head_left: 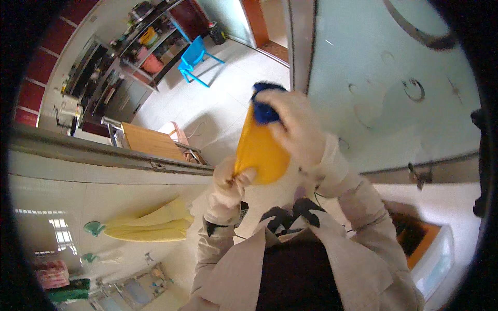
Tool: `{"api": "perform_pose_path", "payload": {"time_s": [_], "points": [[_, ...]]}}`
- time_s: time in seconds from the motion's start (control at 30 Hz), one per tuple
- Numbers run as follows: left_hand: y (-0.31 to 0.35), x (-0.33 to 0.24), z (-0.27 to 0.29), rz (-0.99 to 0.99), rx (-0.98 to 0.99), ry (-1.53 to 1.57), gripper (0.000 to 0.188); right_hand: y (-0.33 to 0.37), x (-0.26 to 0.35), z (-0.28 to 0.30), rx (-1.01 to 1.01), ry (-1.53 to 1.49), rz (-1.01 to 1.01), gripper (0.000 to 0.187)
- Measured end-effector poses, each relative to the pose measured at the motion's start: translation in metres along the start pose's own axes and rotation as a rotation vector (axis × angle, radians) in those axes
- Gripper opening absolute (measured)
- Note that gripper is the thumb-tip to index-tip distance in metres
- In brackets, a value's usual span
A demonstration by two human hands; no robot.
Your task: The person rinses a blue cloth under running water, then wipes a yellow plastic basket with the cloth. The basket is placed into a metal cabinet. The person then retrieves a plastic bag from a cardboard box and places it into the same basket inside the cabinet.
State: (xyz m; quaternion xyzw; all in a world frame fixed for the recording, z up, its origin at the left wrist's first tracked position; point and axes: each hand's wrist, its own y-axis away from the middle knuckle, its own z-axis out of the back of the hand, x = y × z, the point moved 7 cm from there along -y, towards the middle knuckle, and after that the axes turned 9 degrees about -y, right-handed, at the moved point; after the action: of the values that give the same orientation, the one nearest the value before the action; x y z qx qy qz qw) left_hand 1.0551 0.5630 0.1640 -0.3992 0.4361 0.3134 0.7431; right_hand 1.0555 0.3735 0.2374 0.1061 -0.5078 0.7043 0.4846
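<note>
Left hand pinches the lower-left edge of the yellow piece, up in front of the body, right hand curls round dark blue cloth at its top: likely wiping, next stroke needs left steady, cloth flat.

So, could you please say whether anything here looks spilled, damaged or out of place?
Nothing stands out: I see no spill or obvious damage. The left hand grips a yellow object, the right hand holds a dark blue cloth at its upper end, and the blue chair stands upright. Blur may hide flaws.
</note>
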Motion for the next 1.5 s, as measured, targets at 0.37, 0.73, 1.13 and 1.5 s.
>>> {"api": "perform_pose_path", "payload": {"time_s": [0.37, 0.73, 1.13, 1.5], "points": [[-0.089, 0.141, 0.110, 0.251, -0.758, 0.391, 0.033, -0.090, -0.120, -0.095, 0.130, -0.529, -0.408, 0.039], [-0.209, 0.181, 0.196, 0.207, -0.722, 0.206, 0.047, -0.288, -0.057, -0.270, 0.480, -0.155, 0.388, 0.053], [-0.196, 0.231, 0.326, 0.277, -1.280, 0.387, 0.045, -0.272, -0.324, -0.311, 0.475, -0.108, -0.841, 0.027], [-0.362, 0.324, 0.343, -0.076, -1.089, 1.334, 0.043, -0.517, -0.171, -0.394, 0.561, -0.554, 0.430, 0.054]]}}
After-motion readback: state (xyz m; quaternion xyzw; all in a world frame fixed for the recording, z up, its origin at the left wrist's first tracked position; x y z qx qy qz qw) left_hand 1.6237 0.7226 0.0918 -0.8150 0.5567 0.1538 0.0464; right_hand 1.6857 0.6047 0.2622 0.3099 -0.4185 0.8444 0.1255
